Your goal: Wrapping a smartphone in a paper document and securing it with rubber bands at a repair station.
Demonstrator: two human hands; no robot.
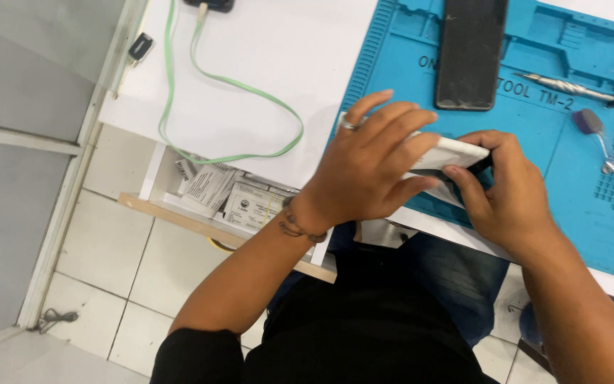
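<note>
My left hand [371, 167] and my right hand [502, 192] both grip a flat white phone-like device [455, 153] just above the near edge of a blue repair mat [534, 128]. The left fingers lie over its top and left end; a ring is on one finger and a bracelet on the wrist. My right thumb presses along its lower edge, where a dark layer shows beneath the white shell. Most of the device is hidden by my hands.
A dark phone [470, 53] lies face up at the mat's far side, a metal screwdriver [570, 87] and a purple-tipped tool [595, 128] to its right. A green cable [229, 85] loops over the white table [264, 50]. An open drawer [229, 199] holds paper packets.
</note>
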